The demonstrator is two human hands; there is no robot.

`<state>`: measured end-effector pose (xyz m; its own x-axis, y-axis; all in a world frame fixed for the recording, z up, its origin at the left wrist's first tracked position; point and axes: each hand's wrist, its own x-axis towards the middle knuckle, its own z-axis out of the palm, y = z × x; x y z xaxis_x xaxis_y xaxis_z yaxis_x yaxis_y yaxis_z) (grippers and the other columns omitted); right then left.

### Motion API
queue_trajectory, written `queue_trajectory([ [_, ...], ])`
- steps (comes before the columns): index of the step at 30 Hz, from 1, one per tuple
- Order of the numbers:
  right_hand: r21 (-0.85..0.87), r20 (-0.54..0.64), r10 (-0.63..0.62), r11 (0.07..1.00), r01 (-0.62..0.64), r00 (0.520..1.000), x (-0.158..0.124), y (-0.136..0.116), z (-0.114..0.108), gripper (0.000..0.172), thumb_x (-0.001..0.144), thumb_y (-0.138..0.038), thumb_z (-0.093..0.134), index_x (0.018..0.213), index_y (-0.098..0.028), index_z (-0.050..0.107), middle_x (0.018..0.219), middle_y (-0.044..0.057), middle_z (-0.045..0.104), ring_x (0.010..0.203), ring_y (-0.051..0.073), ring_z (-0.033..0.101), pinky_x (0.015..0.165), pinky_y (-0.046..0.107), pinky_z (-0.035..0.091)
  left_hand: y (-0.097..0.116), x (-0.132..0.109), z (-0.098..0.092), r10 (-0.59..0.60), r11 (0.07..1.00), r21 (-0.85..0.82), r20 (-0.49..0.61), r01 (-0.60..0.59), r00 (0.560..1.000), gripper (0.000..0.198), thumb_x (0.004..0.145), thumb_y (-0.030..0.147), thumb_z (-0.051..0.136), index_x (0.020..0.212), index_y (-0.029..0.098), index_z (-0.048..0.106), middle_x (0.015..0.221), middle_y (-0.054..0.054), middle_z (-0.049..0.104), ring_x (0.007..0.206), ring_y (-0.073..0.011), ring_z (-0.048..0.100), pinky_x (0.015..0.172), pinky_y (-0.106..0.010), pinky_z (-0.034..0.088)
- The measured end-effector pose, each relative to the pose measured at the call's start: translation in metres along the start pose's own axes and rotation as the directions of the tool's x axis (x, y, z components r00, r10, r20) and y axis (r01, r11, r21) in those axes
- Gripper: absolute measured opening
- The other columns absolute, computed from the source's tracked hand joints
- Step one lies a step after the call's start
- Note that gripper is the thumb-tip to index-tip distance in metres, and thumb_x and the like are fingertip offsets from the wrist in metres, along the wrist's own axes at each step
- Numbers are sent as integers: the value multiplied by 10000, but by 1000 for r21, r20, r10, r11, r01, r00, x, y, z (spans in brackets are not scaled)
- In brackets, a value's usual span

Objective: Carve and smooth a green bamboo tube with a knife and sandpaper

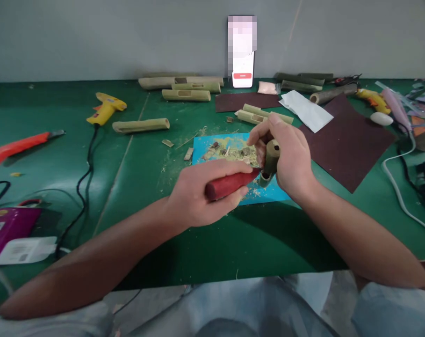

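Observation:
My left hand (189, 194) is closed round the thick red handle of a carving tool (228, 185). Its dark narrow tip meets the lower part of a short bamboo tube (271, 161); the exact shape of the blade cannot be made out. My right hand (294, 157) grips that tube, holding it tilted, with an opening near its lower end facing me. Both hands are over a blue sheet (280, 193) strewn with bamboo shavings (229, 146) and small chips.
Cut bamboo pieces (141, 125) lie behind and to the left. A yellow glue gun (107, 108), an orange-handled cutter (21, 146) and a purple box (18, 227) are at left. Brown sheets (349, 140), white paper (306, 110) and cables are at right. A phone (242, 61) leans on the wall.

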<state>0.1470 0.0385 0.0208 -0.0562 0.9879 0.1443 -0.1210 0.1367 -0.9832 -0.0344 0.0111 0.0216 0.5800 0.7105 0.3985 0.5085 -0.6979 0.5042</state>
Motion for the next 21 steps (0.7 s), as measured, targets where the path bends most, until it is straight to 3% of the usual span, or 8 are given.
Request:
queue_trajectory([
  [8, 31, 7, -16, 999, 16, 1000, 1, 1, -3, 545, 939, -663, 428, 630, -244, 588, 550, 0, 443, 481, 154, 413, 486, 340, 327, -11, -7, 4, 133, 990, 40, 10, -134, 991, 257, 922, 296, 567, 1166, 231, 615, 975, -37, 749, 804, -148, 706, 725, -239, 542],
  [11, 59, 15, -25, 998, 24, 1000, 3, 4, -7, 526, 938, -651, 439, 634, -254, 600, 562, 2, 439, 481, 164, 419, 481, 351, 318, -16, -7, 7, 119, 993, 15, 57, -120, 991, 271, 914, 293, 567, 1173, 232, 619, 982, -36, 750, 824, -155, 710, 747, -245, 541],
  [15, 51, 33, -13, 999, 11, 999, 4, 5, -8, 540, 925, -680, 430, 639, -258, 603, 553, 3, 440, 477, 166, 426, 479, 354, 324, -19, -6, 9, 60, 998, -30, 4, -60, 998, 263, 916, 331, 562, 1151, 240, 638, 1010, -43, 751, 826, -163, 712, 723, -253, 549],
  [21, 28, 24, 0, 1000, -1, 1000, 0, 1, -4, 541, 925, -678, 433, 633, -252, 592, 546, 6, 443, 478, 162, 423, 488, 351, 332, -15, -5, 7, 133, 990, -50, 22, -132, 991, 254, 912, 263, 578, 1159, 223, 620, 1024, -38, 749, 852, -150, 712, 744, -231, 542],
])
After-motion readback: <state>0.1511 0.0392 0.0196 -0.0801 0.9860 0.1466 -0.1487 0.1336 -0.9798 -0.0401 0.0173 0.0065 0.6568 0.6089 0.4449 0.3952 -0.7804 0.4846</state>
